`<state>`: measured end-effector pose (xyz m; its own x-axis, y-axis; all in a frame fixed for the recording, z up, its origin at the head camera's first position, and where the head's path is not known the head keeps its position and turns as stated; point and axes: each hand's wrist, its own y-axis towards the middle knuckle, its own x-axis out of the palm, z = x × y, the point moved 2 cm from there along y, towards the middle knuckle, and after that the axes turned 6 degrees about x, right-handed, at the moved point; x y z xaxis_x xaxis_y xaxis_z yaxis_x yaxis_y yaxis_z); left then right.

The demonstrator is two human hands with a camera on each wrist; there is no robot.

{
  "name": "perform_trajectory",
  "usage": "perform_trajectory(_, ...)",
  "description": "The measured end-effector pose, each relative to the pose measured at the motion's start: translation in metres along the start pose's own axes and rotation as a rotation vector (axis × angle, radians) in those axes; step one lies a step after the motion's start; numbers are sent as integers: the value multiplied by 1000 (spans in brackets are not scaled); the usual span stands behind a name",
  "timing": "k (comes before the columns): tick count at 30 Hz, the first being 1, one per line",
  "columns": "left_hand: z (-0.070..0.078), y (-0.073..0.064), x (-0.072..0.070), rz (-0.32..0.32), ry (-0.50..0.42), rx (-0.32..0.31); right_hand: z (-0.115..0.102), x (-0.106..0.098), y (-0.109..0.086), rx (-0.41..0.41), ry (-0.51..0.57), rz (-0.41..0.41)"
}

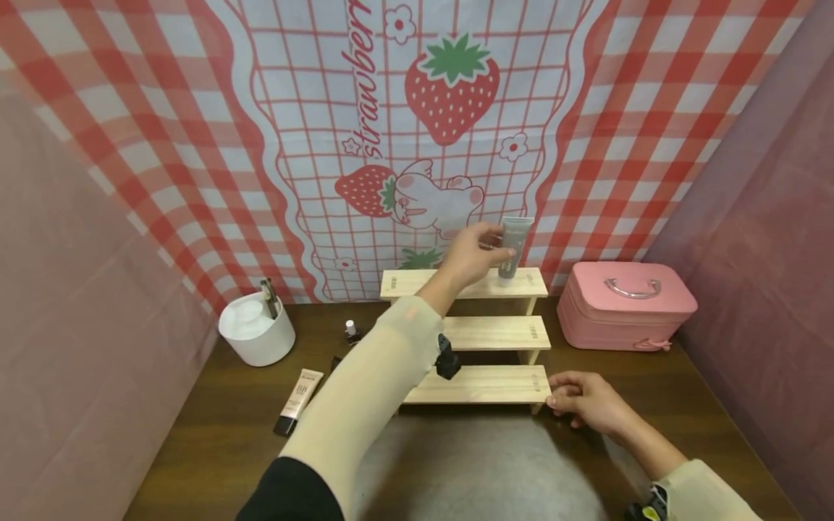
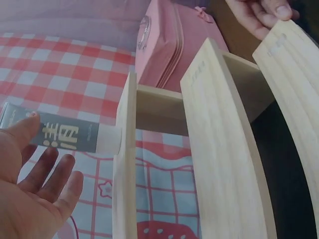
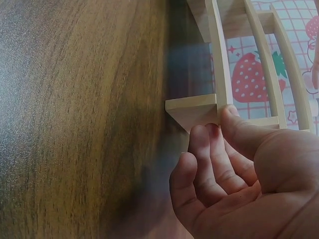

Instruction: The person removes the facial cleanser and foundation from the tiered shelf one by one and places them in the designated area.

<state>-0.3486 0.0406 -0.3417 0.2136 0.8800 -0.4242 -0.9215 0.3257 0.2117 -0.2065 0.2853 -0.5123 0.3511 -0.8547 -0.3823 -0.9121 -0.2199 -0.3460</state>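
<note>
A grey squeeze tube (image 1: 515, 250) with a pale cap stands cap-down on the top step of a three-step wooden display rack (image 1: 495, 333). My left hand (image 1: 470, 257) pinches its upper part, thumb across the front and index finger passing behind. In the left wrist view the same tube (image 2: 75, 134) shows large characters, while the other fingers of that hand (image 2: 35, 184) spread loosely below. Down at the lowest step, my right hand (image 1: 589, 401) grips the rack's right end. From the right wrist, the thumb (image 3: 234, 119) presses the board's edge and fingertips lie under it.
A pink case (image 1: 625, 304) with a metal handle sits right of the rack. To the left are a white round holder (image 1: 257, 333) with brushes, a small dark bottle (image 1: 352, 332) with a white cap, and a BB cream tube (image 1: 300, 398) lying down. Behind hangs a strawberry-print cloth (image 1: 449, 94).
</note>
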Motion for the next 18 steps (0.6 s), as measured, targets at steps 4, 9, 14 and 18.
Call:
perform_trajectory(4,2,0,4,32,14,5,-1,0,0,-2,6,-5)
perform_trajectory(9,4,-3,4,57,13,35,-3,1,-2,-7,0,1)
perform_trajectory(14,4,-12,-3,41,0,66,-5,1,-3,-11,-7,8)
perform_trajectory(18,7,-25,-18,27,0,102,-6,2,-4,-12,-12,11)
